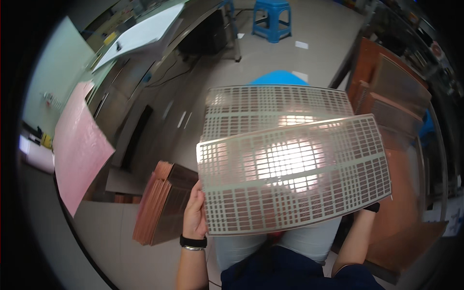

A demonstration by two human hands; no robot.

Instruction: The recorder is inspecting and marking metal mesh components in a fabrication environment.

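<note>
A wide, thin, shiny panel (241, 203) with a pale grid pattern is held tilted in front of me, above my lap. My left hand (195, 215) is closed on its lower left edge. My right forearm (354, 244) reaches up to the lower right corner, where a dark band circles the wrist; the right hand itself is hidden behind the panel. Just beyond, partly covered by the held one, lies a second gridded panel (237, 104). A blue stool top (278, 77) shows past its far edge.
Left of my legs stands a stack of copper-coloured boards (157, 208). A pink sheet (82, 145) hangs over the workbench edge at left, near a white sheet (145, 36). On the right, copper-toned panels (398, 92) lean by a rack. A blue stool (272, 21) stands farther off.
</note>
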